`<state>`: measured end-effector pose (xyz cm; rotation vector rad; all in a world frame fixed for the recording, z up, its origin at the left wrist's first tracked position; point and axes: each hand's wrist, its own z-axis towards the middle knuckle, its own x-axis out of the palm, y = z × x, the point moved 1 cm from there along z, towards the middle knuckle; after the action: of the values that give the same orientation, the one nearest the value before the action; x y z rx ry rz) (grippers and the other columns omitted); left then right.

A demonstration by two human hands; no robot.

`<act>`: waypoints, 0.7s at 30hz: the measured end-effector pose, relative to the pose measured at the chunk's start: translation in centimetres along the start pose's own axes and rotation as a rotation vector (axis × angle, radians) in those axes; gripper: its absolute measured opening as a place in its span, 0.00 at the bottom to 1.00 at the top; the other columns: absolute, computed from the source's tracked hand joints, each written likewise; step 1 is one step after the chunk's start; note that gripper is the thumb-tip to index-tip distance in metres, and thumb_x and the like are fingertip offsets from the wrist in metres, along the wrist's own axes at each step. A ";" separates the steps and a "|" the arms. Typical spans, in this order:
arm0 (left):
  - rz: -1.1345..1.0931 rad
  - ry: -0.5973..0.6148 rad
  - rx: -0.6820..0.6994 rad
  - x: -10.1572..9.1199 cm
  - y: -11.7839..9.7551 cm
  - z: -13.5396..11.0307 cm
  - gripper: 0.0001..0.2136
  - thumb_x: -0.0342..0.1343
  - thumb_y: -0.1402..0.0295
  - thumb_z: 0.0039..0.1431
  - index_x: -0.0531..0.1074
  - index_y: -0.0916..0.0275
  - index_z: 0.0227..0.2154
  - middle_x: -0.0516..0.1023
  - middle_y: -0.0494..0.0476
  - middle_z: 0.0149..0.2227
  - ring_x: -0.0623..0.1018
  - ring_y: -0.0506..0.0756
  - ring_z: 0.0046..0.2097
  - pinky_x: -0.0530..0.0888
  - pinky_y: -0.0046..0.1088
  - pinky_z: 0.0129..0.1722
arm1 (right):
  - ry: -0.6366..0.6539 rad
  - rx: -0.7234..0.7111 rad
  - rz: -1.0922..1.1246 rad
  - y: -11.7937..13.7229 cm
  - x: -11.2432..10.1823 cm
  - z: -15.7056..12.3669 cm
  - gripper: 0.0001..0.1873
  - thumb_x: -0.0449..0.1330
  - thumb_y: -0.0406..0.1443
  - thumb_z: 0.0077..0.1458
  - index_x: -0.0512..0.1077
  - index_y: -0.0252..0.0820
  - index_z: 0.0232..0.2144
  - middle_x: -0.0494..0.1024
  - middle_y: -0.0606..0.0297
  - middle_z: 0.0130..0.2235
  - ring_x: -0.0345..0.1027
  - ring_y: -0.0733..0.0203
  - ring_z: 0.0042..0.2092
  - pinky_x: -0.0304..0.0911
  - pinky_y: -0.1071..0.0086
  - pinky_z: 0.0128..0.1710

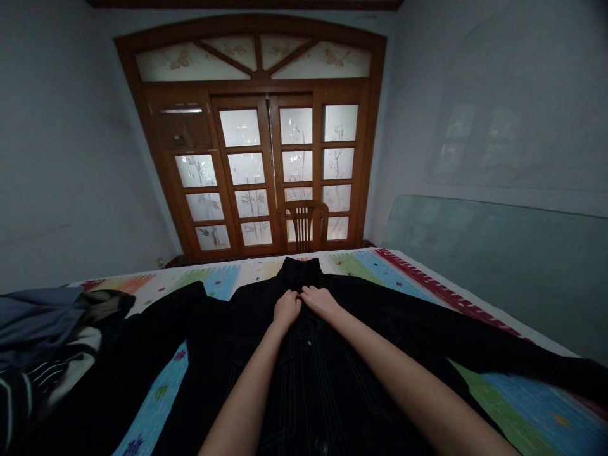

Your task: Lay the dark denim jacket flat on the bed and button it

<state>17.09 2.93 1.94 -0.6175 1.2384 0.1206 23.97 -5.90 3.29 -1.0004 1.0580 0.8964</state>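
Observation:
A black jacket (304, 373) lies spread out, its collar (299, 271) toward the far edge and its sleeves stretched to both sides. Just below the collar, my left hand (287, 308) pinches the front placket. Close beside it, my right hand (320, 301) grips the same placket, the fingertips of both hands nearly meeting. What lies between the fingertips is too small and dark to make out. Farther down the front, a metal button (308, 345) and a lower button (322, 444) show.
Under the jacket is a colourful patterned cloth (221, 277). Folded and crumpled clothes (42, 323) are piled at the left. A wooden chair (304, 221) stands beyond the far edge, before wooden glass-paned doors (247, 171). A pale green panel (498, 259) rises along the right.

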 end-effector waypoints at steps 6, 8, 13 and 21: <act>-0.053 0.087 0.005 -0.2 0.1 0.4 0.09 0.47 0.69 0.51 0.71 0.64 0.32 0.73 0.57 0.37 0.72 0.53 0.38 0.66 0.23 0.34 | 0.013 -0.047 -0.034 0.2 0.1 0.1 0.14 0.43 0.27 0.56 0.66 0.34 0.39 0.68 0.53 0.40 0.61 0.55 0.40 0.61 0.68 0.28; -0.071 0.102 0.006 -0.3 0.2 0.5 0.09 0.48 0.71 0.50 0.71 0.63 0.32 0.74 0.56 0.37 0.72 0.52 0.38 0.65 0.21 0.34 | 0.013 -0.054 -0.038 0.1 0.1 0.1 0.14 0.43 0.27 0.56 0.66 0.33 0.39 0.67 0.53 0.39 0.61 0.56 0.40 0.60 0.68 0.28; -0.098 0.087 -0.039 -0.3 0.0 0.2 0.08 0.48 0.70 0.51 0.71 0.63 0.32 0.73 0.55 0.36 0.72 0.51 0.37 0.65 0.21 0.33 | 0.003 -0.050 -0.024 -0.4 0.5 0.4 0.13 0.43 0.29 0.56 0.64 0.34 0.39 0.67 0.53 0.40 0.61 0.56 0.40 0.60 0.68 0.29; -0.138 0.066 -0.115 -0.2 -0.3 0.3 0.08 0.50 0.68 0.50 0.70 0.60 0.34 0.72 0.53 0.38 0.72 0.51 0.39 0.65 0.21 0.33 | -0.005 -0.003 0.062 -1.0 0.6 0.8 0.11 0.47 0.30 0.53 0.65 0.38 0.38 0.68 0.57 0.41 0.61 0.58 0.41 0.60 0.71 0.31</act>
<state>17.39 2.86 2.24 -0.8100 1.2544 0.0565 25.32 -5.38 3.02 -0.9715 1.0894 0.9506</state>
